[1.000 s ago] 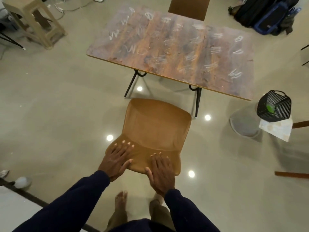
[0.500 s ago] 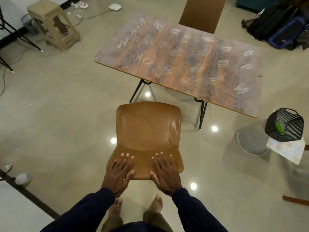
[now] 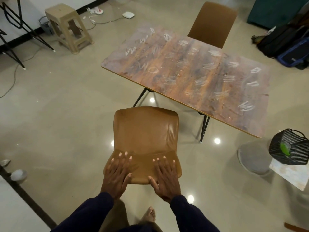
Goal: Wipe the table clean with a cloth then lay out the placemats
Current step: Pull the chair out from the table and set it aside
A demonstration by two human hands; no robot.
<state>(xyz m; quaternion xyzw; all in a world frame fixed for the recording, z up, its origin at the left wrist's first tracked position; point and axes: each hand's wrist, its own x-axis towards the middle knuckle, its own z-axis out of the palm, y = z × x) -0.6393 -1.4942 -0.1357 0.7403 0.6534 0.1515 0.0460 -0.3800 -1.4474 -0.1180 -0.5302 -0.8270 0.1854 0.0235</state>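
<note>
Listing what the head view holds.

- Tabletop: a wood-grain rectangle on thin black legs, standing beyond the person. White scribbles cover it from the left corner to the right edge, in loops and short hatched strokes. Nothing lies on it.
- Near chair: tan leather-look shell, standing on the floor just off the tabletop's near edge and apart from it. The seat faces the tabletop and the backrest faces the person.
- Left hand: lies on the top of the near chair's backrest, left of centre. The grip is spread, with the fingers straight and pointing toward the seat and the thumb at the rear face.
- Right hand: lies on the same backrest, right of centre and apart from the left hand. The grip is likewise spread, fingers straight, thumb at the rear face.
- Dark blue sleeves cover both forearms, and a bare foot shows below them.
- Far chair: tan, at the tabletop's far edge.
- Beige plastic stool: well off the left corner.
- Black slatted basket: near the tabletop's right corner, tilted, with a green item inside. It rests on a pale mottled sheet, and I cannot tell what either of these is.
- Dark bags: on the floor past the far right corner.
</note>
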